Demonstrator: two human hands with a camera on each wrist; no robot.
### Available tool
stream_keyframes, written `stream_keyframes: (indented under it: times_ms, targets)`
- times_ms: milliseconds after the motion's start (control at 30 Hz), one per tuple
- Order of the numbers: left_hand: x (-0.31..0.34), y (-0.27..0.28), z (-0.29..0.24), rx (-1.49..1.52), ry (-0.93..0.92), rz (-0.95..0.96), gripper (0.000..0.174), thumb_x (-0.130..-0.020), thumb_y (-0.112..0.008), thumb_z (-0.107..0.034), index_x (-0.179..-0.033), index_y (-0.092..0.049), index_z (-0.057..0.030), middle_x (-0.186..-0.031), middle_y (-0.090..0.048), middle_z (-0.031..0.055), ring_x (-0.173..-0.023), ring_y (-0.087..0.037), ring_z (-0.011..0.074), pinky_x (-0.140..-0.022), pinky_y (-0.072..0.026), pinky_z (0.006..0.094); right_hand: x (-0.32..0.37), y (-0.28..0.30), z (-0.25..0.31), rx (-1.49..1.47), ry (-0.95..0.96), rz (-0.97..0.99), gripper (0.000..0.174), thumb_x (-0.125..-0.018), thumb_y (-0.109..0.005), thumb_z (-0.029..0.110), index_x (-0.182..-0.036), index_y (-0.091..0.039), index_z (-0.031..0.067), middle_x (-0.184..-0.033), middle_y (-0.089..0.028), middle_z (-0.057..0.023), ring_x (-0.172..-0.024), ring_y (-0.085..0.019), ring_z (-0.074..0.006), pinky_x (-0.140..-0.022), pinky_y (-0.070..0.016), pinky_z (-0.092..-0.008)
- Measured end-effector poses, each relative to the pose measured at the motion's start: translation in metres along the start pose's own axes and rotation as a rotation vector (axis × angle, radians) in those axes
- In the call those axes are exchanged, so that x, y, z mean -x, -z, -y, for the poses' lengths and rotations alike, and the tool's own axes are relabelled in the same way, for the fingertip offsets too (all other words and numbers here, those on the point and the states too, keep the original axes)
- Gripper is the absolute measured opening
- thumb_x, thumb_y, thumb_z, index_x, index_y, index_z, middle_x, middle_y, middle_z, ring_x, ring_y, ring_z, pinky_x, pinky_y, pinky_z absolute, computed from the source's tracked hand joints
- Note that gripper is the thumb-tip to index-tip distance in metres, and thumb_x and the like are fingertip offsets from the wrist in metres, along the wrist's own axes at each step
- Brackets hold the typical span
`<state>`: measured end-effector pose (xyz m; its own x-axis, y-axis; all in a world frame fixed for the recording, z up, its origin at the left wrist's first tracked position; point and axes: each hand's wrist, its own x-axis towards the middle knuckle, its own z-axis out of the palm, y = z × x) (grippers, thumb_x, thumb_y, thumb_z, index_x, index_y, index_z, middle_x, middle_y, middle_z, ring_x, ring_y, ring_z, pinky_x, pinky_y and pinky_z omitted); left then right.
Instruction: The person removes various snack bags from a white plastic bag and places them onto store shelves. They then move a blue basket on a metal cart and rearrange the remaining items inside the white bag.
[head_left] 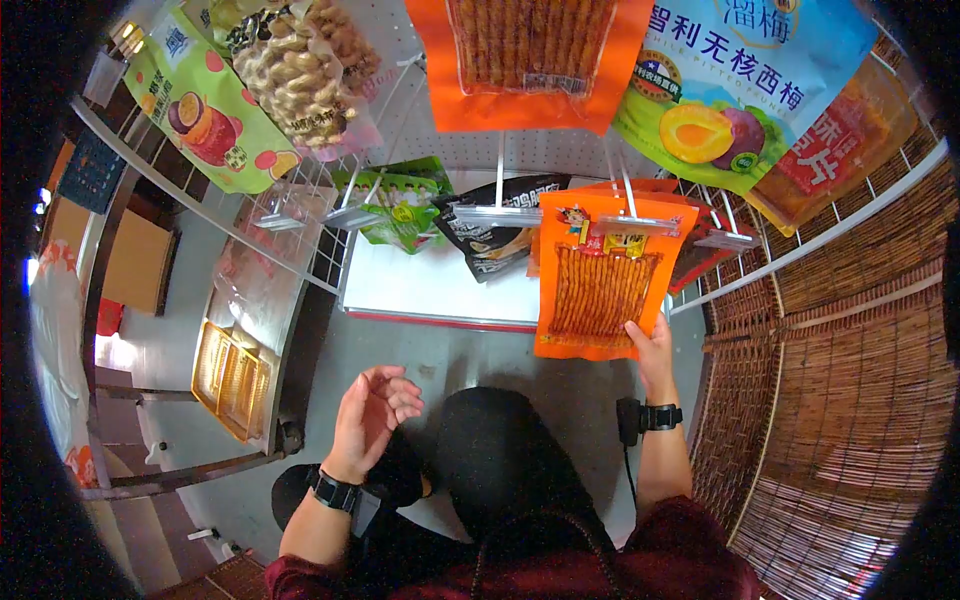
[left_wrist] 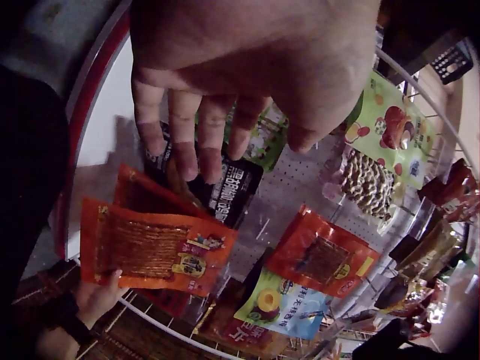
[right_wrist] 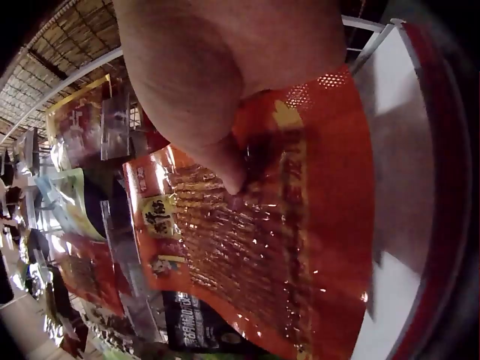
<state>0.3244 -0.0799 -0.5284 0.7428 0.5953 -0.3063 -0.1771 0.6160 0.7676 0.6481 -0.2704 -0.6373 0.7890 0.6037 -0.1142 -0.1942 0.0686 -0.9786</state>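
My right hand (head_left: pixel 655 358) grips the lower right edge of an orange snack packet (head_left: pixel 602 290), whose window shows thin brown sticks. The thumb lies over the packet's front in the right wrist view, and the other fingers are hidden behind it. A clear label holder (head_left: pixel 640 226) on a rack hook overlaps the packet's upper part. More orange shows right behind it. My left hand (head_left: pixel 370 422) hovers over my lap, fingers loosely bent and holding nothing. In the left wrist view that hand (left_wrist: pixel 255 67) appears in front of a black packet (left_wrist: pixel 225 187) on the rack.
Above hang a larger orange packet (head_left: pixel 520 115), a blue prune bag (head_left: pixel 735 90), a peanut bag (head_left: pixel 300 85) and a green fruit bag (head_left: pixel 205 120). A green packet (head_left: pixel 405 205) sits near the white base shelf (head_left: pixel 400 285). Woven blinds (head_left: pixel 850 380) flank the right side.
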Motion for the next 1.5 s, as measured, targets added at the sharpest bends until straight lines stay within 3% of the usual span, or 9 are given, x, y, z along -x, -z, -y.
stream_keyframes:
  times_ms: [900,1000,1067,1267,1333,1400,1500]
  targets:
    - [-0.003,-0.002,0.003,0.009,0.027,0.006,0.043,-0.091,-0.032,-0.038,-0.107,-0.046,0.0,-0.092,-0.056,0.0158,-0.084,-0.056,0.0229,-0.076,-0.0454,0.0338,0.006,0.0,0.002,-0.005,-0.011,0.02,0.038,-0.08,-0.054,0.0,-0.116,-0.042,-0.0013,-0.108,-0.053,-0.0065,-0.097,-0.052,-0.0151,-0.086,-0.0403,-0.0285]
    - [-0.003,-0.001,0.003,-0.043,0.035,-0.026,0.045,-0.089,-0.035,-0.044,-0.106,-0.047,-0.0043,-0.09,-0.057,0.0138,-0.081,-0.057,0.0238,-0.074,-0.0459,0.0352,0.0,0.001,-0.005,0.037,0.012,0.0,0.04,-0.079,-0.056,0.003,-0.116,-0.043,-0.0009,-0.107,-0.053,-0.0064,-0.096,-0.052,-0.0154,-0.086,-0.0405,-0.0286]
    - [-0.001,0.0,0.003,0.013,0.03,0.011,0.044,-0.091,-0.032,-0.038,-0.108,-0.045,0.0007,-0.093,-0.056,0.0158,-0.085,-0.056,0.0232,-0.076,-0.0453,0.0338,-0.003,0.002,-0.007,0.068,0.022,-0.004,0.04,-0.079,-0.057,0.004,-0.116,-0.043,-0.001,-0.107,-0.054,-0.0065,-0.096,-0.052,-0.0153,-0.085,-0.0407,-0.0284]
    - [-0.001,0.004,0.002,0.049,0.029,0.039,0.046,-0.091,-0.034,-0.039,-0.11,-0.043,0.0018,-0.096,-0.055,0.0164,-0.088,-0.056,0.0229,-0.078,-0.0452,0.0336,-0.023,0.005,-0.034,0.042,-0.047,0.055,0.031,-0.083,-0.055,0.007,-0.112,-0.046,0.0,-0.104,-0.055,-0.0041,-0.095,-0.051,-0.0131,-0.085,-0.0391,-0.0281]
    - [0.002,0.002,-0.002,0.04,0.0,0.001,0.046,-0.09,-0.036,-0.038,-0.112,-0.042,0.002,-0.098,-0.055,0.0167,-0.088,-0.056,0.0228,-0.078,-0.0453,0.033,-0.03,0.008,-0.05,0.294,-0.009,-0.023,0.029,-0.083,-0.055,0.013,-0.109,-0.049,0.0013,-0.1,-0.056,-0.0024,-0.087,-0.053,-0.0111,-0.077,-0.0421,-0.0257]
    - [0.001,0.007,-0.001,0.059,0.03,0.086,0.044,-0.091,-0.037,-0.036,-0.111,-0.043,0.0021,-0.099,-0.056,0.0163,-0.088,-0.057,0.0223,-0.077,-0.0458,0.0318,-0.029,0.007,-0.055,0.329,-0.124,-0.002,0.024,-0.083,-0.056,0.018,-0.102,-0.053,0.002,-0.088,-0.058,-0.0008,-0.074,-0.054,-0.0089,-0.064,-0.0428,-0.0229]
    - [0.0,0.013,-0.002,-0.031,0.129,0.027,0.041,-0.089,-0.041,-0.034,-0.106,-0.047,0.0026,-0.094,-0.059,0.0171,-0.087,-0.058,0.0245,-0.076,-0.0471,0.0332,-0.035,0.034,-0.11,0.547,-0.121,0.124,0.016,-0.082,-0.056,0.018,-0.088,-0.055,0.0033,-0.067,-0.057,-0.0002,-0.056,-0.05,-0.0074,-0.051,-0.0392,-0.0206]
